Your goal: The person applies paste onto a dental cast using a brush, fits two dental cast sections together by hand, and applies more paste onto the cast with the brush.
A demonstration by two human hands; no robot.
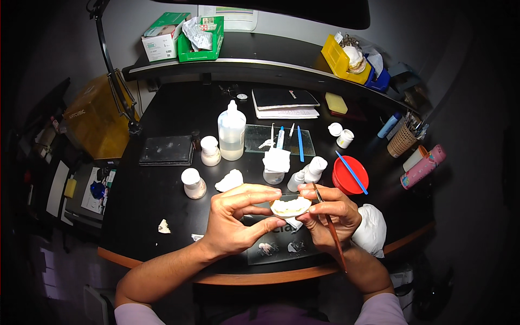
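One white, horseshoe-shaped dental cast point(291, 208) is held below and to the right of the tall translucent plastic bottle point(232, 132), itself partly filled with pale liquid. The cast is clamped at its two ends by the fingertips of the left hand point(238, 216) and the right hand point(331, 216); one slim brush with a red-brown handle point(334, 236) is also gripped in the latter. Left of the bottle, two white-capped plastic jars point(194, 187) of pale contents are set on the black counter point(184, 214). Right of it, one round red bowl point(357, 168) is crossed by one flat blue stick point(352, 173). Lettering is borne by one black-covered notebook point(279, 97), behind and right of the bottle.
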